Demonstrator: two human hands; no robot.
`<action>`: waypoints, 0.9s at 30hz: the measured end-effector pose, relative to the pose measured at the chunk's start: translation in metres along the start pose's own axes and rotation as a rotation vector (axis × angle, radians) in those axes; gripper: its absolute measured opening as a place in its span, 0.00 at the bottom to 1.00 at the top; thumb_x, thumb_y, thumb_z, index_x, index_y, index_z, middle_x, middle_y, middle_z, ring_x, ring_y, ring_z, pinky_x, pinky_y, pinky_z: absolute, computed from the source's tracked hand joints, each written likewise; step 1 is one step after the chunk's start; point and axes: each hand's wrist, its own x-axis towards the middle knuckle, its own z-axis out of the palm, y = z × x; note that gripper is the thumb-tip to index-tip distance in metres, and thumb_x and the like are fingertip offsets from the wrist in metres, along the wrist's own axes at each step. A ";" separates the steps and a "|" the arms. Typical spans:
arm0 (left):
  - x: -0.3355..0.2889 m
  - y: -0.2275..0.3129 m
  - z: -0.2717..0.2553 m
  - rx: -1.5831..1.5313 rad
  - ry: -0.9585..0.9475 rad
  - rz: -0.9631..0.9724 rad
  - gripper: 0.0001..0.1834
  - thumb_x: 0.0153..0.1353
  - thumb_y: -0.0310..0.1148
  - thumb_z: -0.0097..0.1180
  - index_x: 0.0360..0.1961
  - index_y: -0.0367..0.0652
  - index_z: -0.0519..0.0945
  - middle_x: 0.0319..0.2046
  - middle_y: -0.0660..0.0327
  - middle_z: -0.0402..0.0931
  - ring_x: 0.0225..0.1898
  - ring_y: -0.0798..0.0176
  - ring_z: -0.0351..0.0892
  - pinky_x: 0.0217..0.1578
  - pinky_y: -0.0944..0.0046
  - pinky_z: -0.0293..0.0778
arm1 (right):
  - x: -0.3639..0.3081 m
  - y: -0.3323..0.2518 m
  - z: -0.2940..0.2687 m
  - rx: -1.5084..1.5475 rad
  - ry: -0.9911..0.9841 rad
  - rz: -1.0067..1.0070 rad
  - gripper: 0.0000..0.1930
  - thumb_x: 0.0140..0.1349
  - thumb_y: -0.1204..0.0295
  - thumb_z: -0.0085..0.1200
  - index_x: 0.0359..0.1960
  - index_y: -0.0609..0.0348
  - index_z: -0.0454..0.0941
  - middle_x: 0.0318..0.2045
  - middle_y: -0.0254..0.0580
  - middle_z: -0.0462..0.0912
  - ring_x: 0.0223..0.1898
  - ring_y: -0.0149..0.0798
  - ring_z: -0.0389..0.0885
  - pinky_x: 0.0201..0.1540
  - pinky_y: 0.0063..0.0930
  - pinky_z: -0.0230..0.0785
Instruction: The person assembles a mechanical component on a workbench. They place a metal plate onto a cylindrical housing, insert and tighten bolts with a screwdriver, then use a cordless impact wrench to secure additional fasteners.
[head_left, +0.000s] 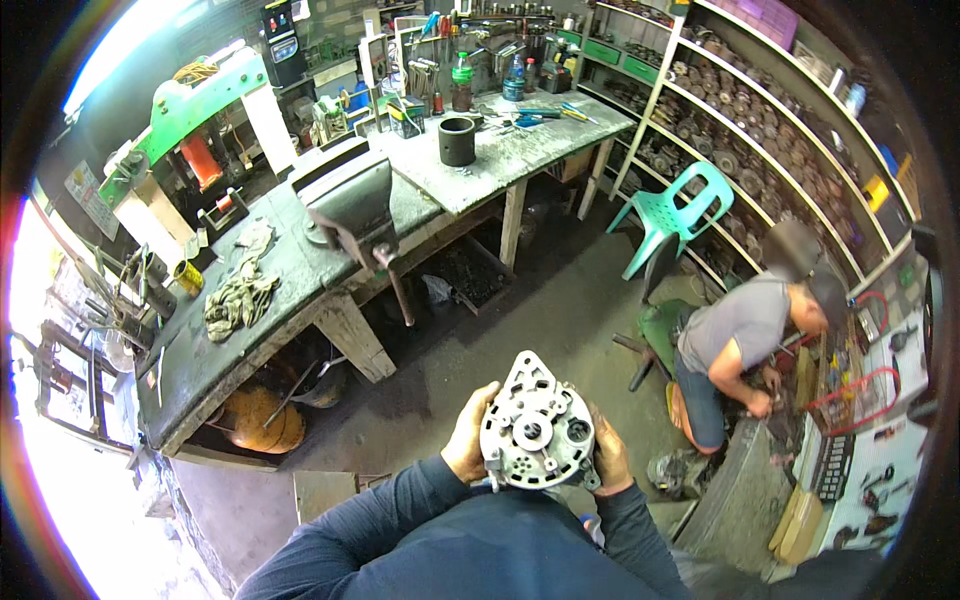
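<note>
Head view: alternator (537,425) is sitting between both hands, flat face up toward the camera.
Left hand (468,435): gripping its left rim.
Right hand (610,455): clasping its right rim.

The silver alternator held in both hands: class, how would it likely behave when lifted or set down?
The alternator looks like cast metal, so probably stiff and heavy for its size; the left hand and right hand both grip it. Its rounded body might roll if laid on its side.
</note>
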 end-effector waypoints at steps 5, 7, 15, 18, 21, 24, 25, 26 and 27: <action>0.087 0.092 0.045 -0.030 0.007 0.355 0.38 0.71 0.62 0.47 0.65 0.38 0.78 0.58 0.47 0.83 0.55 0.46 0.86 0.61 0.45 0.79 | 0.162 -0.096 0.001 -0.815 -0.227 -0.343 0.30 0.85 0.56 0.31 0.73 0.72 0.66 0.71 0.54 0.72 0.73 0.44 0.69 0.77 0.34 0.55; 0.121 0.137 0.057 -0.163 -0.142 0.374 0.41 0.69 0.64 0.47 0.66 0.38 0.77 0.59 0.46 0.83 0.55 0.45 0.85 0.61 0.44 0.79 | 0.228 -0.127 0.009 -0.682 -0.322 -0.239 0.32 0.85 0.55 0.28 0.73 0.73 0.64 0.71 0.54 0.71 0.74 0.43 0.66 0.78 0.34 0.53; 0.265 0.328 0.087 -0.002 -0.191 0.767 0.44 0.69 0.65 0.49 0.69 0.36 0.74 0.61 0.47 0.80 0.59 0.48 0.82 0.63 0.48 0.77 | 0.496 -0.177 0.063 -0.464 -0.403 -0.152 0.33 0.85 0.51 0.29 0.73 0.67 0.67 0.69 0.48 0.75 0.70 0.40 0.71 0.75 0.33 0.58; 0.307 0.395 0.102 0.041 -0.091 0.868 0.47 0.67 0.69 0.47 0.69 0.35 0.74 0.59 0.48 0.82 0.56 0.47 0.84 0.61 0.48 0.78 | 0.580 -0.195 0.083 -0.444 -0.467 -0.168 0.34 0.85 0.51 0.27 0.74 0.68 0.66 0.70 0.49 0.73 0.70 0.41 0.71 0.75 0.34 0.59; 0.333 0.445 0.123 0.046 0.018 0.964 0.46 0.67 0.69 0.48 0.68 0.37 0.75 0.58 0.50 0.82 0.55 0.49 0.84 0.60 0.49 0.78 | 0.657 -0.216 0.105 -0.371 -0.580 -0.068 0.36 0.84 0.48 0.24 0.75 0.70 0.62 0.71 0.52 0.71 0.72 0.44 0.69 0.76 0.38 0.60; 0.354 0.483 0.138 0.014 0.087 1.106 0.46 0.67 0.69 0.48 0.66 0.37 0.77 0.57 0.53 0.83 0.55 0.52 0.84 0.60 0.52 0.77 | 0.725 -0.226 0.121 -0.181 -0.764 -0.040 0.36 0.85 0.48 0.24 0.73 0.70 0.65 0.70 0.53 0.73 0.71 0.41 0.71 0.76 0.33 0.59; 0.362 0.497 0.140 0.028 0.102 1.155 0.45 0.68 0.68 0.47 0.66 0.36 0.77 0.58 0.53 0.83 0.55 0.52 0.83 0.60 0.52 0.76 | 0.751 -0.225 0.126 -0.185 -0.806 -0.037 0.37 0.84 0.46 0.23 0.74 0.70 0.64 0.71 0.53 0.72 0.72 0.41 0.71 0.76 0.33 0.59; 0.370 0.509 0.141 0.083 0.173 1.208 0.45 0.69 0.68 0.46 0.67 0.36 0.76 0.58 0.53 0.83 0.56 0.52 0.83 0.61 0.52 0.76 | 0.776 -0.224 0.128 -0.176 -0.836 0.002 0.38 0.84 0.46 0.22 0.73 0.70 0.65 0.71 0.53 0.71 0.73 0.41 0.69 0.77 0.33 0.57; 0.379 0.520 0.141 0.128 0.213 1.268 0.44 0.70 0.67 0.45 0.67 0.35 0.76 0.59 0.52 0.82 0.56 0.52 0.83 0.61 0.52 0.76 | 0.799 -0.221 0.129 -0.144 -0.913 0.026 0.38 0.84 0.46 0.21 0.73 0.70 0.66 0.71 0.53 0.71 0.74 0.42 0.67 0.78 0.34 0.55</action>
